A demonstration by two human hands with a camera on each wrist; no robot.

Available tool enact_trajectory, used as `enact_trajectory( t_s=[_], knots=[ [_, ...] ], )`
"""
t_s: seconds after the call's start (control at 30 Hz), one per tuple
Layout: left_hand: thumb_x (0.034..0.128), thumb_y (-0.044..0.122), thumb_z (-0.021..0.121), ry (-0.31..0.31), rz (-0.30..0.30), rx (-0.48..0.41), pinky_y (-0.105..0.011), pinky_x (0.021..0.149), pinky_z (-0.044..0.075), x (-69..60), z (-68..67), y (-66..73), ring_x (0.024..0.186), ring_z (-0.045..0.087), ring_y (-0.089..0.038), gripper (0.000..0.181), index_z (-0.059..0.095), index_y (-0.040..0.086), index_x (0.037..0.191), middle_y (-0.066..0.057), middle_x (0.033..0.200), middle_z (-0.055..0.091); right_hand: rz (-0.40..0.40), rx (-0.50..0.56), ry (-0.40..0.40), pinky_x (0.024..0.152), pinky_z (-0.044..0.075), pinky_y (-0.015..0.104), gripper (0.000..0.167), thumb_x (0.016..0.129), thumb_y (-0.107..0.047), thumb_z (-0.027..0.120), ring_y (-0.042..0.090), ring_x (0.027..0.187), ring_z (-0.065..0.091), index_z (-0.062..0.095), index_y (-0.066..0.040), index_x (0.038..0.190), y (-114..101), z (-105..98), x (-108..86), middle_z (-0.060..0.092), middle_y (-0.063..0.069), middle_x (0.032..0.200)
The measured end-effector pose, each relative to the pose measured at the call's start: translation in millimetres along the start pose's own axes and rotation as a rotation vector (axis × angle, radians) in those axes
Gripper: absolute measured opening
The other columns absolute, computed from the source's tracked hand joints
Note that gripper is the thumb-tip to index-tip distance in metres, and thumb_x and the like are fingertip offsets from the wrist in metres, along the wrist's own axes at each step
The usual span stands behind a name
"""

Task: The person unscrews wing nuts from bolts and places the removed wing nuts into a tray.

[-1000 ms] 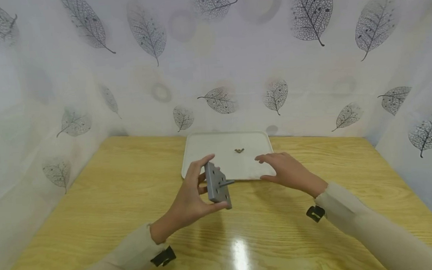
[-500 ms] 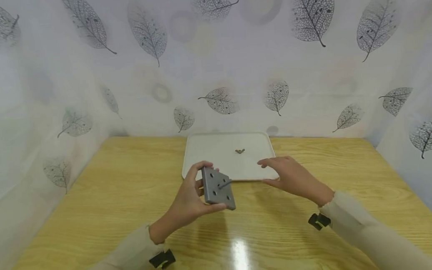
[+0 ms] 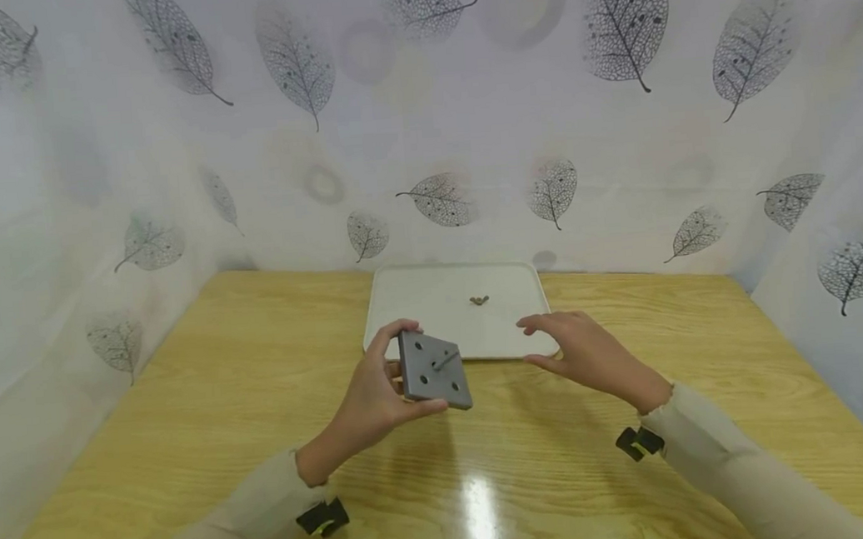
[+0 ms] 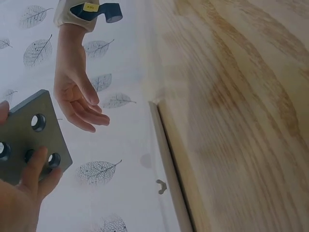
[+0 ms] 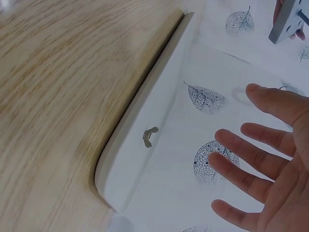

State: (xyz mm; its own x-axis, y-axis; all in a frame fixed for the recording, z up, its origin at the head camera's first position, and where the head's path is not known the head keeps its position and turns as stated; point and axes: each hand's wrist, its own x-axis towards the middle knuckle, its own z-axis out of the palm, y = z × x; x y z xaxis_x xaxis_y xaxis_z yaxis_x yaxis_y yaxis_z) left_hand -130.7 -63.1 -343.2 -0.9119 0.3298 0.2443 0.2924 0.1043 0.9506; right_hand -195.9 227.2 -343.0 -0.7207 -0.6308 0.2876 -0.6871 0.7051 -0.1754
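Note:
Held up above the table by my left hand (image 3: 368, 395) is a square grey metal plate (image 3: 430, 385) with several round holes. A thin bolt (image 3: 449, 359) sticks out from the plate's middle, toward the right. The left thumb lies along the lower edge and a finger hooks over the top; in the left wrist view, other fingers press the back of the plate (image 4: 41, 111). My right hand (image 3: 583, 351) hovers near the tray's front right corner, fingers apart and holding nothing. A small brass-coloured wing nut (image 3: 479, 300) lies on the white tray (image 3: 418, 291).
The tray stands at the back of the wood-grained table (image 3: 278, 330), close to a white leaf-printed curtain (image 3: 243, 149). Curtains also close off the left and right sides. A black strap mount (image 3: 323, 518) sits on each wrist.
My left hand has turned the plate so its holed face shows more toward the head camera. The right hand has shifted slightly right; the wing nut lies where it was.

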Motion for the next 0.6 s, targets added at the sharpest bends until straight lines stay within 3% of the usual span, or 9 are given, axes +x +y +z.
enact_trajectory(
  t_s=[0.33, 0.6],
  knots=[
    [0.0692, -0.004, 0.079, -0.066, -0.085, -0.105, -0.032, 0.080, 0.059, -1.1, -8.2, -14.5, 0.108, 0.058, -0.039, 0.090, 0.023, 0.004, 0.139, -0.024, 0.136, 0.032, -0.002, 0.009, 0.003, 0.088, 0.052, 0.048, 0.044, 0.082, -0.024, 0.073, 0.023, 0.089, 0.066, 0.060, -0.007, 0.120, 1, 0, 1.0, 0.070, 0.007, 0.102],
    [0.0683, 0.017, 0.084, -0.077, -0.175, -0.177, -0.030, 0.093, 0.053, -9.4, -32.1, -35.8, 0.128, 0.041, -0.046, 0.100, 0.017, 0.001, 0.141, -0.027, 0.147, 0.029, -0.003, 0.015, -0.003, 0.087, 0.053, 0.047, 0.041, 0.082, -0.022, 0.073, 0.023, 0.090, 0.066, 0.061, -0.007, 0.119, 0, 0, -0.2, 0.070, 0.007, 0.100]
  ],
)
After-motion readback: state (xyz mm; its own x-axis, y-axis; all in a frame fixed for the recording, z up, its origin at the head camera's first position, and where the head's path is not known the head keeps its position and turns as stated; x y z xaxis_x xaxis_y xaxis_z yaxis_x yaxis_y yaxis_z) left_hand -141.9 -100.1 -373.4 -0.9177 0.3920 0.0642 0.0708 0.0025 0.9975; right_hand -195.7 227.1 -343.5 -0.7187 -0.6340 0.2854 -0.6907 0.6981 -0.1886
